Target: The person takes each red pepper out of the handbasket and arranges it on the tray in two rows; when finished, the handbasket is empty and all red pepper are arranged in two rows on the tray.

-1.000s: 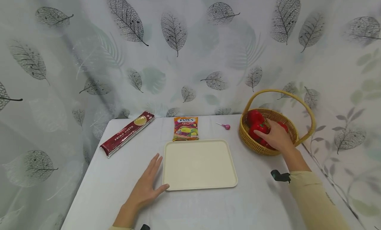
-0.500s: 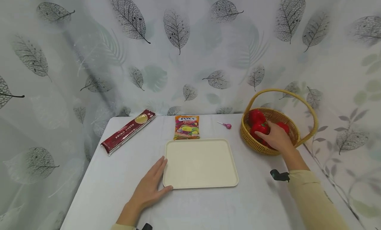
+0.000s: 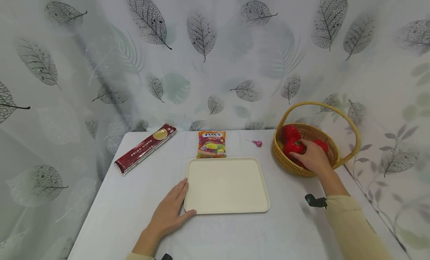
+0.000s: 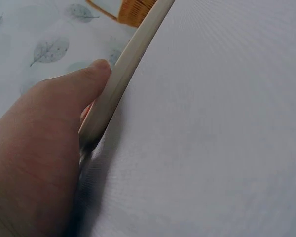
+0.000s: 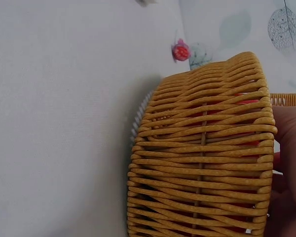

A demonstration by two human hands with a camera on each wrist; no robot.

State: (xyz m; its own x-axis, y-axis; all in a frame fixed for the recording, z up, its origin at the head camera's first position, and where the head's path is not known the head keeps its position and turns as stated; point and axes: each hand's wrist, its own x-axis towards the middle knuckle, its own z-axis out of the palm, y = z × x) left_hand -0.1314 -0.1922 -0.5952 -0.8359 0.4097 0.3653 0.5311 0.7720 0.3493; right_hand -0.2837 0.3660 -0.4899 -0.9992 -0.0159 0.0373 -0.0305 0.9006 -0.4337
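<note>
My right hand (image 3: 313, 155) reaches into a yellow wicker basket (image 3: 285, 161) at the right of the table. Its thumb and fingers grip a red bell pepper (image 3: 293, 146). Another red bell pepper (image 3: 289, 133) lies behind that one, and more red shows past the hand. In the right wrist view the basket's woven side (image 5: 202, 158) hides most of the hand's work. On the left, my left hand (image 3: 169, 211) rests against the cream tray (image 3: 226, 185), its fingers straight along the left edge and its thumb at the near-left corner.
A dark red Primo Gusto packet (image 3: 146, 148) lies slanted at the back left. Behind the tray is a Fox's candy bag (image 3: 211, 145). A pink lollipop (image 3: 258, 143) lies between bag and basket. Leaf-printed curtain (image 3: 215, 62) borders the table, and the basket's handle (image 3: 315, 103) arches high.
My left hand has moved slightly right and come against the tray's edge. The right hand has stayed in the basket at the pepper, its fingers closing a little. The head view has shifted slightly.
</note>
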